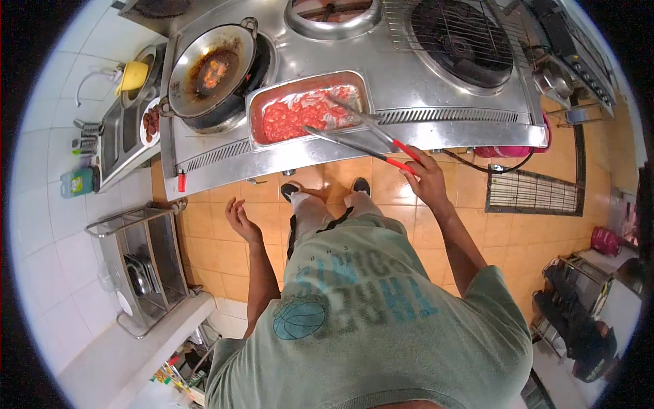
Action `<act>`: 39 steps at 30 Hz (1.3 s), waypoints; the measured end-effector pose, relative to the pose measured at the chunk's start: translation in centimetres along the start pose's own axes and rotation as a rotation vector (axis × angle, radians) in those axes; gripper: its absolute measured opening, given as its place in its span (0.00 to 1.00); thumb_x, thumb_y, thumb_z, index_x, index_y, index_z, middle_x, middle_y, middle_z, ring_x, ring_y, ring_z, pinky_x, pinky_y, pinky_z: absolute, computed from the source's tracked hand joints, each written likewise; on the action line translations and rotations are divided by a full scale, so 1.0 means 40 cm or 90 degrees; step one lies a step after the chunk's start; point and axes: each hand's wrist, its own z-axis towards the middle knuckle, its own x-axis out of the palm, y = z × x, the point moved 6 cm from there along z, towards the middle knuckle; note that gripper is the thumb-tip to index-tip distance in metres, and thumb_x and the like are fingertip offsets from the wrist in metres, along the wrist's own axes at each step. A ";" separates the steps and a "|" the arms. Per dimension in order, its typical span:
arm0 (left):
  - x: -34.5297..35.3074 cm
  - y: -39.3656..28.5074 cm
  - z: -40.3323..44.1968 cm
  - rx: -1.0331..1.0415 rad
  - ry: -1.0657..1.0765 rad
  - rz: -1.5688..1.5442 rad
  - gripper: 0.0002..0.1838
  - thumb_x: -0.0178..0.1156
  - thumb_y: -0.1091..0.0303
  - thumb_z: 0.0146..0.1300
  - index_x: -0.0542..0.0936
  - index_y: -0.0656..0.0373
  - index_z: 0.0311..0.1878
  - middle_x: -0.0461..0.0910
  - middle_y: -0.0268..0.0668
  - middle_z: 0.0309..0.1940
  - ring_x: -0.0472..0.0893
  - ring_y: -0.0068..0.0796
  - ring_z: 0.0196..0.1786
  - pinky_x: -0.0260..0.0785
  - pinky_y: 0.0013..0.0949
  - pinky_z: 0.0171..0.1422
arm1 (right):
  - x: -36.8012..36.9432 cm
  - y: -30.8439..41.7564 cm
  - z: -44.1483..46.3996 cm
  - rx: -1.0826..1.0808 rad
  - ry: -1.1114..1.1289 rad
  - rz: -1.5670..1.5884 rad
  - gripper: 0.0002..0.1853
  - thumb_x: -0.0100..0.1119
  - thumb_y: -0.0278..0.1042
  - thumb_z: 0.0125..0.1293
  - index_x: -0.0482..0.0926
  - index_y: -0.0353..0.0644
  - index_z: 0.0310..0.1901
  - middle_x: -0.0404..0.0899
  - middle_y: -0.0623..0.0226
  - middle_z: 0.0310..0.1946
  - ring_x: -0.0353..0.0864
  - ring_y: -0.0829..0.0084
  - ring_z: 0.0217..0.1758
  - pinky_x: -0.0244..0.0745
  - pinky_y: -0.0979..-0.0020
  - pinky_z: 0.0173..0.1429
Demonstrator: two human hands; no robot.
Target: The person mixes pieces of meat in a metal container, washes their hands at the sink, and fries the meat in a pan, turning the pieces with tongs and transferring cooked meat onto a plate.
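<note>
Right grip closed around red-handled tongs, 2 tips parted over the tray of red pieces, front of worktop; left grip slack, empty — a hard sideways drag could shift the unsteadied tray

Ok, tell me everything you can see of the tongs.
The tongs have two slim metal-looking arms with red grips. The right hand holds them by the grips, the arms spread apart and reaching forward-left over the rim of the metal tray. Their tips are at the chopped red food inside; whether both touch it is hard to tell.
</note>
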 end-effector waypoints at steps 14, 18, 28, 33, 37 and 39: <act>0.036 0.056 -0.098 -0.261 0.036 -0.091 0.21 0.49 0.49 0.65 0.74 0.54 0.52 0.76 0.32 0.49 0.71 0.28 0.49 0.63 0.37 0.52 | -0.048 -0.120 -0.123 0.280 -0.202 -0.154 0.10 0.64 0.34 0.58 0.80 0.36 0.37 0.68 0.45 0.58 0.70 0.49 0.60 0.70 0.58 0.57; 0.071 0.065 -0.056 -0.331 0.141 -0.212 0.24 0.46 0.46 0.65 0.73 0.53 0.55 0.72 0.35 0.56 0.71 0.30 0.51 0.63 0.39 0.56 | -0.015 -0.116 -0.117 0.322 -0.185 -0.188 0.22 0.64 0.34 0.56 0.73 0.41 0.52 0.66 0.45 0.58 0.66 0.49 0.61 0.67 0.55 0.58; 0.001 -0.060 0.109 -0.535 0.243 -0.905 0.41 0.39 0.32 0.61 0.57 0.51 0.70 0.58 0.42 0.69 0.62 0.39 0.67 0.55 0.51 0.67 | 0.049 -0.095 -0.082 0.369 -0.123 -0.341 0.45 0.68 0.39 0.51 0.53 0.47 0.69 0.59 0.42 0.62 0.60 0.45 0.65 0.62 0.53 0.64; -0.236 0.030 0.206 -0.544 0.244 -0.957 0.42 0.38 0.31 0.60 0.56 0.51 0.70 0.56 0.40 0.70 0.62 0.39 0.66 0.54 0.52 0.68 | 0.076 -0.020 -0.003 0.444 -0.180 -0.580 0.50 0.66 0.53 0.51 0.45 0.54 0.71 0.45 0.44 0.69 0.52 0.38 0.67 0.56 0.40 0.63; -0.491 0.117 0.290 -0.505 0.205 -0.933 0.40 0.39 0.33 0.61 0.58 0.50 0.70 0.59 0.39 0.68 0.64 0.36 0.64 0.55 0.49 0.68 | 0.244 0.212 0.211 0.415 -0.177 -0.460 0.49 0.64 0.52 0.53 0.45 0.57 0.72 0.40 0.47 0.71 0.42 0.37 0.70 0.45 0.38 0.66; -0.614 0.156 0.320 -0.492 0.154 -0.913 0.39 0.40 0.34 0.62 0.60 0.50 0.69 0.60 0.38 0.68 0.65 0.35 0.63 0.56 0.48 0.67 | 0.359 0.305 0.286 0.391 -0.171 -0.416 0.48 0.64 0.51 0.53 0.46 0.58 0.72 0.40 0.46 0.70 0.41 0.37 0.70 0.44 0.36 0.66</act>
